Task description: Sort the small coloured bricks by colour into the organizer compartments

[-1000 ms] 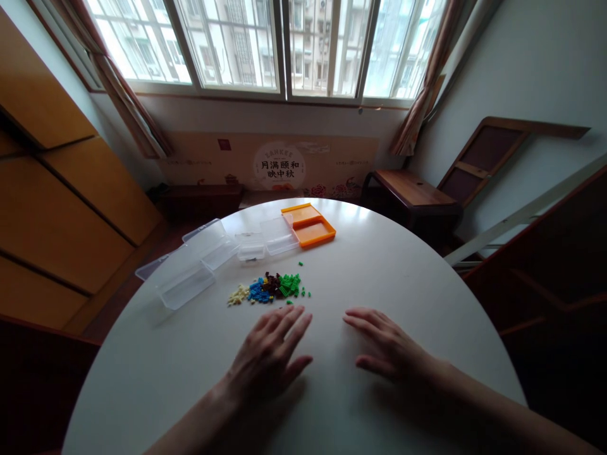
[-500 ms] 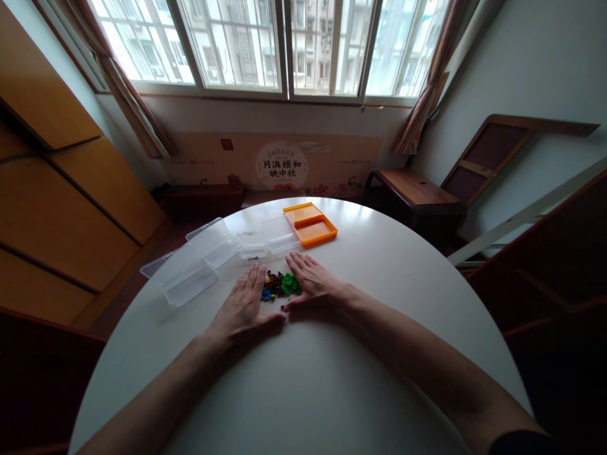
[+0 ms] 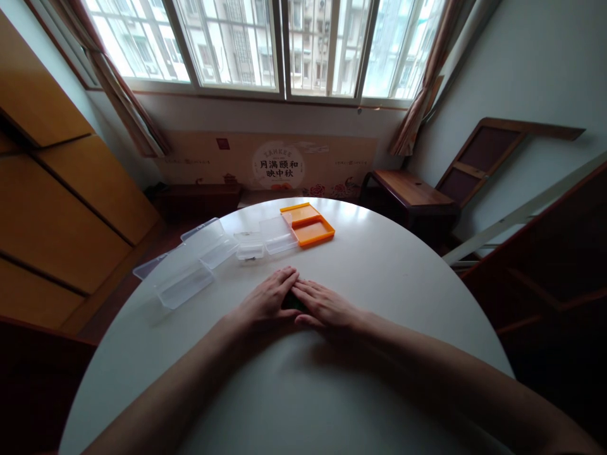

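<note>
Round and white, the counter (image 3: 389, 272) carries clear containers (image 3: 279, 235) beside an orange tray (image 3: 315, 231); nearer, the left grip (image 3: 267, 300) and right grip (image 3: 327, 304) come together, cupped around green pieces (image 3: 294, 303) (mostly hidden), though whether either is closed on any, I cannot tell

Daylight enters through the sliding window (image 3: 232, 47), its outer panes nearly bleached, and casts a glossy glare on the far part of the round white table (image 3: 303, 404); the near room is dim, its lower corners almost black. Soft-edged shadows lie on the near side of the left hand (image 3: 268, 297) and right hand (image 3: 327, 304), and the green pieces (image 3: 294, 302) between them are too dark to resolve. Wide-angle distortion tilts the wooden cabinet (image 3: 66, 202) outward (the large characters on the printed panel (image 3: 279, 165) are legible nonetheless).
</note>
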